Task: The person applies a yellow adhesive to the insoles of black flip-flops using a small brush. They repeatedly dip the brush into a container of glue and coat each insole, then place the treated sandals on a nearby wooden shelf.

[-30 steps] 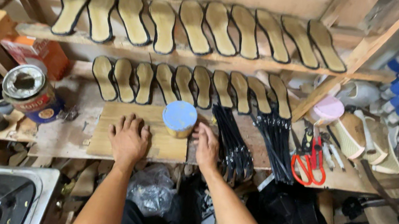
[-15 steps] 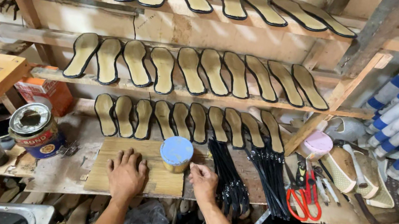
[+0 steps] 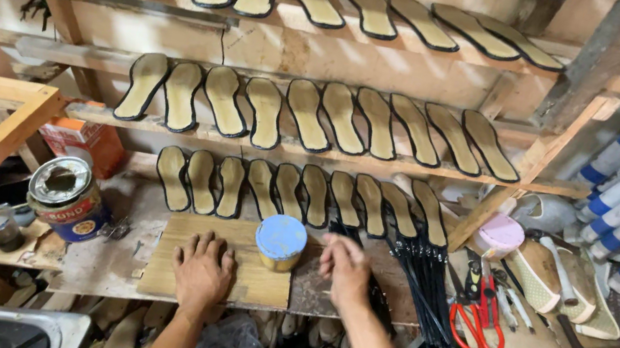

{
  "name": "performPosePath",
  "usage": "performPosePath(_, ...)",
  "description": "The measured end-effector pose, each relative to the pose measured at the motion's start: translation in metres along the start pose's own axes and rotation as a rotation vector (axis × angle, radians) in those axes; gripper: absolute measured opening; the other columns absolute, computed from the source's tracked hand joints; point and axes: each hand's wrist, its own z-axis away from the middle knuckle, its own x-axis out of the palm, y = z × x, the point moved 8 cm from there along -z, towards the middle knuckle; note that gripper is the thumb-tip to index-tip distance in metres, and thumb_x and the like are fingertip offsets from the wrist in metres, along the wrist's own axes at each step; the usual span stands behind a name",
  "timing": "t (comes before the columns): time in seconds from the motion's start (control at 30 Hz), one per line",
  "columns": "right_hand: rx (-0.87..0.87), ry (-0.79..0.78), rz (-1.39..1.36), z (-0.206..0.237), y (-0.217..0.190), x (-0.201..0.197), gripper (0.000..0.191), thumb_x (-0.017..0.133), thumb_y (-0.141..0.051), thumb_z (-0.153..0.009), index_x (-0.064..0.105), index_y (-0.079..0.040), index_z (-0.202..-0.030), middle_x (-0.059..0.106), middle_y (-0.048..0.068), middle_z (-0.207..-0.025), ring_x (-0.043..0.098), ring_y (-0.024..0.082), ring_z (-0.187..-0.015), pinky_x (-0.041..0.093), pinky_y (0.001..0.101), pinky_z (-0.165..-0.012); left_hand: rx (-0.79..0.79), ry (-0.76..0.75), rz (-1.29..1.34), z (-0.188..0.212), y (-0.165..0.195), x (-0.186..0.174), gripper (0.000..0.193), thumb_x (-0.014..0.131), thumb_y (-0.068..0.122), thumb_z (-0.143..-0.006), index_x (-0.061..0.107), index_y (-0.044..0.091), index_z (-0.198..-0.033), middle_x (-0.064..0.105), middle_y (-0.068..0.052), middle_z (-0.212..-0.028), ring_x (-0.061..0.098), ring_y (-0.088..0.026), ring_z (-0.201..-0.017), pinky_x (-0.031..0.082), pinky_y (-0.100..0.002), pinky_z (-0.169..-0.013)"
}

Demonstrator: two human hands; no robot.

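your left hand (image 3: 202,272) stays flat and open on the wooden board (image 3: 249,278); your right hand (image 3: 345,270), empty, has drifted right of the blue-lidded tin (image 3: 280,242) standing on the board's far corner.

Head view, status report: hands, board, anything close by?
Left hand flat on wooden board, empty. Right hand on bench, empty. Blue-lidded tin stands between them.

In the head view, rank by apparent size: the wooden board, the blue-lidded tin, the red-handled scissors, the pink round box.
1. wooden board
2. red-handled scissors
3. blue-lidded tin and pink round box: too alike to rank.
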Motion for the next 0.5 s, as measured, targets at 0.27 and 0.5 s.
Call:
performPosePath(0.27, -0.1, -0.024, -0.164, -0.065, -0.077, -0.029, 0.014, 0.072, -0.017, -0.091, 0.065, -0.007, -0.084, 0.056, -0.001, -0.06, 0.046, 0.008, -0.044, 0.034, 0.0248, -0.04, 0.054, 0.066, 0.054, 0.001, -0.001, 0.003, 0.041, 0.052, 0.042, -0.097, 0.067, 0.018, -0.126, 0.054, -0.005, -0.149, 0.039, -0.031, -0.144, 0.022, -0.058, -0.118)
performPosePath(0.5, -0.266, -0.075, 0.877, -0.041, -0.044, -0.053, 0.042, 0.075, -0.04, -0.09, 0.071, -0.005, -0.113, 0.068, 0.01, -0.101, 0.065, 0.021, -0.084, 0.051, 0.0339, -0.073, 0.076, 0.083, 0.09, -0.001, -0.004, 0.009, 0.04, 0.055, 0.039, -0.095, 0.069, 0.015, -0.124, 0.055, -0.007, -0.148, 0.041, -0.034, -0.143, 0.023, -0.06, -0.117)
